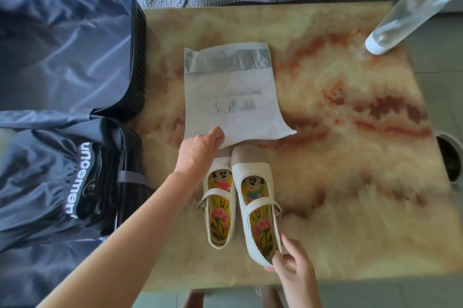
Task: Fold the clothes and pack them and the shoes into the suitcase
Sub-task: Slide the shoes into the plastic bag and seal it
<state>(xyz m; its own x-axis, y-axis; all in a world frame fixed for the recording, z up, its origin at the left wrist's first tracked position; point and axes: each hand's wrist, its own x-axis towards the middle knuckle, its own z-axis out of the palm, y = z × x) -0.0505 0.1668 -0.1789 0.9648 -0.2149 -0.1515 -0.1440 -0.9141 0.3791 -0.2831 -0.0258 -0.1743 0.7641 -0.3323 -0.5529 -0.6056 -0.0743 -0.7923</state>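
1. Right hand [290, 257], 5 o'clock on the desk [350, 157]: fingers grasp the heel of the right shoe [255, 207]. Risk: with a heel-only hold the toe may swing into the left shoe [220, 207].
2. Left hand [203, 143], arm extended: fingers pinch the near edge of the bag [230, 97]. Risk: the mouth may collapse and block entry.
3. Suitcase [139, 57]: open at 9 o'clock.

Two cream strap shoes [250, 169], cartoon-print insoles, side by side on table, toes at white bag [233, 97] edge. Suitcase [136, 57] open at left, dark lettered garment [50, 182] in near half
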